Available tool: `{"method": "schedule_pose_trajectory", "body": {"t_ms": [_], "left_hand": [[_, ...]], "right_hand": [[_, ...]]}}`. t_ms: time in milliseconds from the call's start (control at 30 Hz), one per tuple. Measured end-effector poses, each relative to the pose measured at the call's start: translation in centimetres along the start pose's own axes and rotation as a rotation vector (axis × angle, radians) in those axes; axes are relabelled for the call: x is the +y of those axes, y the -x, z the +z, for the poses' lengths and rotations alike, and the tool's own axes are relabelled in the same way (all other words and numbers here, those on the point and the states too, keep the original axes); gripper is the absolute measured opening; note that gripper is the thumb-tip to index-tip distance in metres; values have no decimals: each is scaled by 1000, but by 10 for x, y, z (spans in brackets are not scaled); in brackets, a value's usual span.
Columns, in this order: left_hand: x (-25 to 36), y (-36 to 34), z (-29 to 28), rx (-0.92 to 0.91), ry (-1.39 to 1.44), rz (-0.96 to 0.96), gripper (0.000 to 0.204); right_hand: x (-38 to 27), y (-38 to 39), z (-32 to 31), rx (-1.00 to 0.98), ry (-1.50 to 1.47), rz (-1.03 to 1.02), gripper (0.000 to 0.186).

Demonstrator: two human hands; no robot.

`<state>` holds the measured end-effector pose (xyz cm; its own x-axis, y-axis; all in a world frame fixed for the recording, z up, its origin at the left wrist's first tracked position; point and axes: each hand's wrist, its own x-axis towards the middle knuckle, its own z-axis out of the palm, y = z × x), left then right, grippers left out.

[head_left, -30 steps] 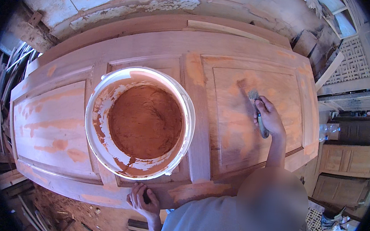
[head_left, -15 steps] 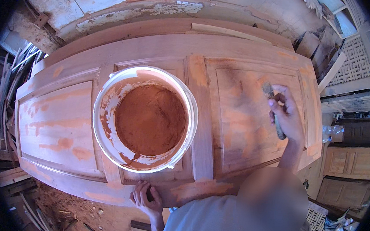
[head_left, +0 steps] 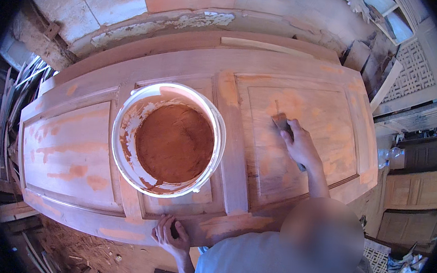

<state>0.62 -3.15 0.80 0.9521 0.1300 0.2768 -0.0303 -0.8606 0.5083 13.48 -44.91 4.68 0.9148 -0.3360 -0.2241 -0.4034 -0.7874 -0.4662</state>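
My right hand (head_left: 303, 148) is closed around the handle of a putty knife (head_left: 282, 122), its flat tip against the right panel of a wooden door (head_left: 239, 183). Smeared orange-brown filler marks the wood around the tip. At the door's near edge my left hand (head_left: 172, 234) rests with curled fingers; a dark gap shows between fingers and thumb, and whatever they may hold is hidden. Between the two hands and farther back, a white bucket (head_left: 219, 136) stands on the middle of the door, with reddish-brown paste (head_left: 175, 143) inside.
A thin wooden strip (head_left: 265, 47) lies along the far side. Scrap sticks (head_left: 13, 107) are piled at the left. Lattice panels (head_left: 413, 71) and cabinet-like doors (head_left: 415, 191) stand at the right. A wall (head_left: 186, 20) with peeling paint runs behind.
My right hand has moved left and somewhat nearer, bringing the putty knife toward the middle of the right panel. My left hand stays at the near edge.
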Motion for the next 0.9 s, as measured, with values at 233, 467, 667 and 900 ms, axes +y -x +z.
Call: {"method": "schedule_pose_trajectory", "body": {"t_ms": [233,467,667,900], "left_hand": [[-3,0,-4,-33,-10,10,15],[0,0,-3,-27,-4,-10,14],[0,1,-4,-43,9,-30,13],[2,-3,-11,-77,4,-45,14]], "right_hand": [[-22,-40,-2,-9,110,58,63],[-50,-58,-31,-248,175,-14,63],[-60,-24,-38,-126,-2,16,59],[-178,31,-88,-40,-156,-533,63]]}}
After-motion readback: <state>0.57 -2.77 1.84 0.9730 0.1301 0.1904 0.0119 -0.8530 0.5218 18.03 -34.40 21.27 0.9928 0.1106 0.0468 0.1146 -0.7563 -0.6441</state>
